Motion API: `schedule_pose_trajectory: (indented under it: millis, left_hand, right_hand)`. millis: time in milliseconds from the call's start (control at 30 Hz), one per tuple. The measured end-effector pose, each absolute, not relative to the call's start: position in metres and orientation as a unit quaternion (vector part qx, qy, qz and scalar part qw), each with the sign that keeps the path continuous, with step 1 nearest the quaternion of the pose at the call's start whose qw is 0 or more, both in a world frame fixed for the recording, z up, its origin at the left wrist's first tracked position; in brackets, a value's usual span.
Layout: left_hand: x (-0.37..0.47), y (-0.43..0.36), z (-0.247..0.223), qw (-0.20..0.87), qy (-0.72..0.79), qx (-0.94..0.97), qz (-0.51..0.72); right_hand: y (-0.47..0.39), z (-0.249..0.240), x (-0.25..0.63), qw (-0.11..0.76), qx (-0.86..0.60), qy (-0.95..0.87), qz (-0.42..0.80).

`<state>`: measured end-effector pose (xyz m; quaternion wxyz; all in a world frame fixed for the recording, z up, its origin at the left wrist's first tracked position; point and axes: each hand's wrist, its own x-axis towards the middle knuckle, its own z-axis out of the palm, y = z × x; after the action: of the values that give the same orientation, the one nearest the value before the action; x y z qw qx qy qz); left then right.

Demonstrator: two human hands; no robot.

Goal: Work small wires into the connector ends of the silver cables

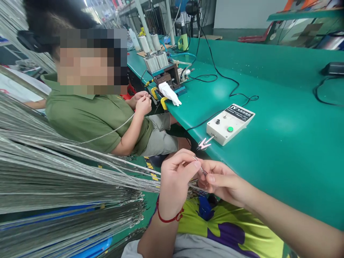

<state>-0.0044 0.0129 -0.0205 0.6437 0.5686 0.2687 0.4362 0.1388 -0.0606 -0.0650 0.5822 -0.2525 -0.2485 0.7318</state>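
My left hand (178, 175), with a red cord bracelet at its wrist, pinches the end of a thin wire (200, 165) between thumb and fingers. My right hand (220, 179) grips the same wire a little lower, close beside the left one. More grey wires run from the left to beneath both hands. Just beyond my fingers, a small pink-and-black clamp head (204, 144) sticks out from a white box (230, 123) with a green button and a black knob. The box rests near the edge of the green table (282, 154).
Large bundles of grey wires (67, 172) hang at the left. A person in a green shirt (94, 122) sits there, hands together. A machine (168, 73) with a white glove (169, 94) stands at the table's far edge. Black cables (215, 66) cross the table.
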Motion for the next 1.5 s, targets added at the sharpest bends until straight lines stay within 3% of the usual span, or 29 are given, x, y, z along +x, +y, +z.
schedule_pose_trajectory:
  millis: [300,533,700,767,900,1033,1267,1500]
  left_hand:
    - [0.001,0.005,-0.012,0.664,0.246,0.543,0.452]
    - [-0.005,0.006,-0.007,0.614,0.205,0.651,0.396]
    - [-0.007,0.01,-0.003,0.546,0.224,0.723,0.359]
    - [-0.008,0.012,-0.002,0.516,0.226,0.748,0.351]
    - [-0.008,0.014,-0.004,0.455,0.262,0.787,0.326]
    - [-0.005,0.01,-0.006,0.416,0.257,0.816,0.309]
    - [-0.001,0.004,0.0,0.375,0.244,0.841,0.304]
    - [-0.002,0.006,0.0,0.367,0.243,0.851,0.288]
  right_hand:
    - [-0.063,-0.054,0.135,0.574,-0.242,-0.348,0.7]
    - [-0.073,-0.046,0.129,0.658,-0.335,-0.353,0.574]
    - [-0.071,-0.043,0.134,0.628,-0.39,-0.425,0.522]
    - [-0.071,-0.038,0.14,0.582,-0.464,-0.517,0.422]
    - [-0.076,-0.027,0.153,0.423,-0.592,-0.678,0.104]
    - [-0.078,-0.015,0.166,0.396,-0.614,-0.679,-0.065]
    - [-0.075,0.006,0.184,0.441,-0.549,-0.705,0.086]
    - [-0.076,0.013,0.203,0.401,-0.523,-0.739,0.139]
